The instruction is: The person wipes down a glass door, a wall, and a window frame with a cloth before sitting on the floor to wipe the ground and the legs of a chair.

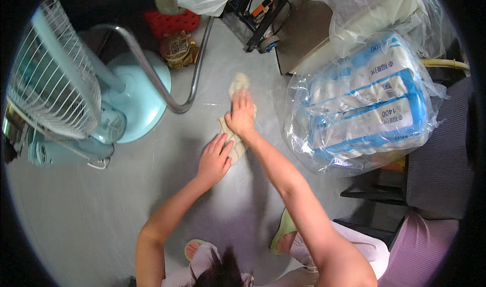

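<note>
A cream-coloured cloth (238, 151) lies bunched lengthwise on the grey floor (182, 135), before my feet. My right hand (241, 114) lies palm down on its middle, fingers pointing away from me; the cloth's far end shows beyond the fingertips. Nearer to me and to the left, my left hand (215, 160) rests at the cloth's near left edge, its fingers a little spread. Both palms face down and are hidden. Neither hand visibly grips the cloth.
A light blue standing fan (138, 97) and a bent metal tube frame (193, 78) stand left. Right lies a clear plastic bag of wrapped paper packs (364, 104). Ahead are black metal parts with a small wheel (269, 44) and a red perforated item (171, 23). Green slippers (283, 226) are on my feet.
</note>
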